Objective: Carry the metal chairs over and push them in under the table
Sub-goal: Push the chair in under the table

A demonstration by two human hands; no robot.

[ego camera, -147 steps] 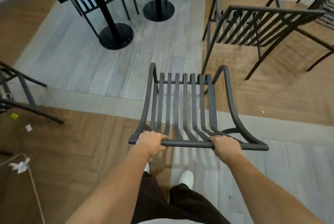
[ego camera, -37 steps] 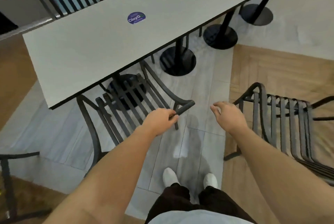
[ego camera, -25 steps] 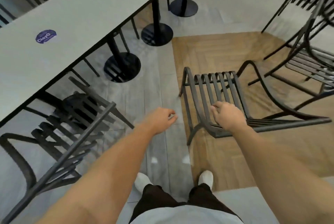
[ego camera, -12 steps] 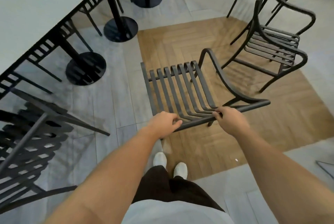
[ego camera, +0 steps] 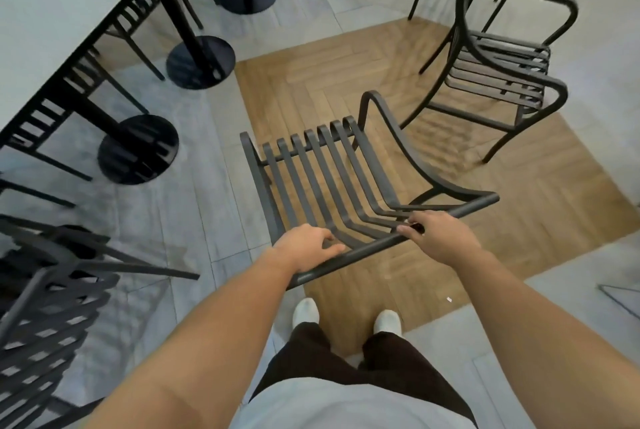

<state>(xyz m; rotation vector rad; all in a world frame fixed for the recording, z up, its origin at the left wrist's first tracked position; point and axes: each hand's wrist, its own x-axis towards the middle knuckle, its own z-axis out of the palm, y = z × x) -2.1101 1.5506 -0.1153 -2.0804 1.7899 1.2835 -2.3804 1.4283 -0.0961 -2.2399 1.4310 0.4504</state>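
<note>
Gripping the top rail of a dark metal chair, both hands were closed on it: left hand wrapped over the rail near its left end, right hand curled round it further along, toward the right end. Chair stood on the floor, straddling the edge of the wood herringbone patch, seat slats facing away from the person and angled toward the surface. Could not tell whether its legs were lifted off the floor or resting.

Long pale surface ran along the upper left, on black pedestal bases. Slatted chairs showed tucked beneath its near edge. One more chair sat at the lower left just out from that edge; blurred, so its exact position under the surface was unclear.

Two further chairs, stacked, waited at the upper right corner of the wood patch, well apart from the surface. More chair legs showed beyond them at the top right.

Judgement: task partly done. Some chairs appeared already in place; the held one had been picked out but not yet brought across. Left to do, as I read it: swing this chair left over the grey tile, line its seat up with a free gap between pedestals, push it in, then fetch the stacked pair.
</note>
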